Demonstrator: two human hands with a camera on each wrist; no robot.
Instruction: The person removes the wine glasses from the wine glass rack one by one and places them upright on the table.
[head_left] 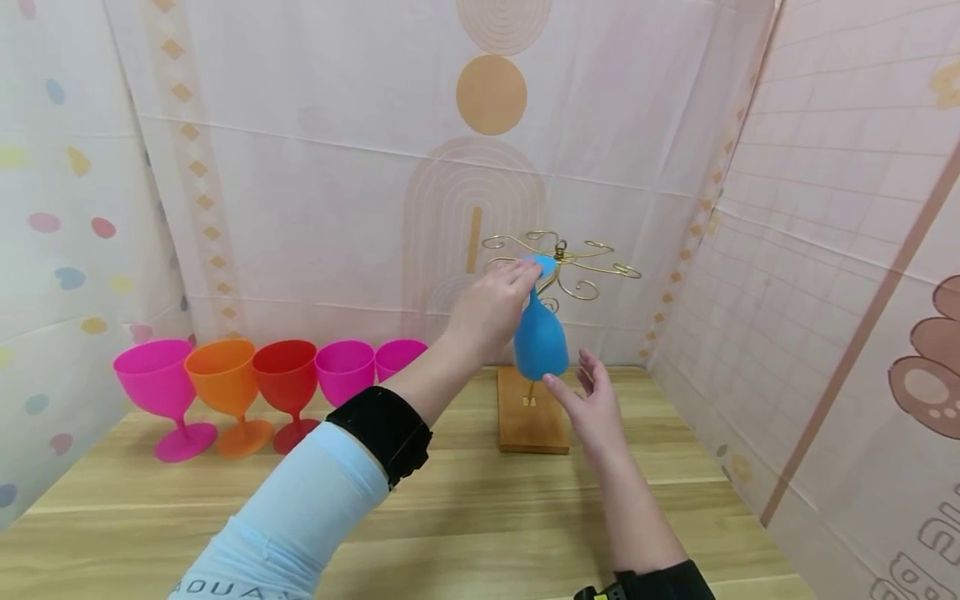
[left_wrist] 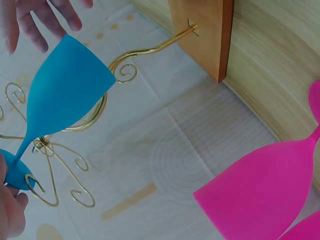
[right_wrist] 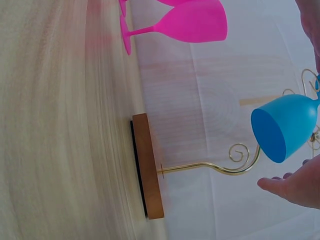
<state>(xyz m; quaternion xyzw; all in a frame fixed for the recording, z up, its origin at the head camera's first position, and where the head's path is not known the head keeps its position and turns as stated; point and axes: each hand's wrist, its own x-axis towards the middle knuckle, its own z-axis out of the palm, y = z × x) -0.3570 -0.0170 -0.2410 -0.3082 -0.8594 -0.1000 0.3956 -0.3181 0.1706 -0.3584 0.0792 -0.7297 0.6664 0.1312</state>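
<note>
A blue wine goblet (head_left: pixel 540 343) hangs upside down, its bowl below and its foot on top. My left hand (head_left: pixel 489 307) pinches it at the foot, with fingers and thumb at the disc in the left wrist view. Just behind is a gold wire rack (head_left: pixel 559 254) with curled arms. In the left wrist view the goblet's foot (left_wrist: pixel 19 176) overlaps one curl. Close to the rim on the right, my right hand (head_left: pixel 598 408) has its thumb and fingers spread, holding nothing. From the right wrist view, the bowl's mouth (right_wrist: pixel 268 136) faces down toward the table.
The rack's post rises from a wooden base (head_left: pixel 532 429) on the wooden table (head_left: pixel 465 508). Along the left stand several upright goblets: a large pink goblet (head_left: pixel 155 375), an orange goblet (head_left: pixel 225 379), a red goblet (head_left: pixel 287 379) and two more pink ones. Printed cloth (head_left: pixel 315 208) hangs behind.
</note>
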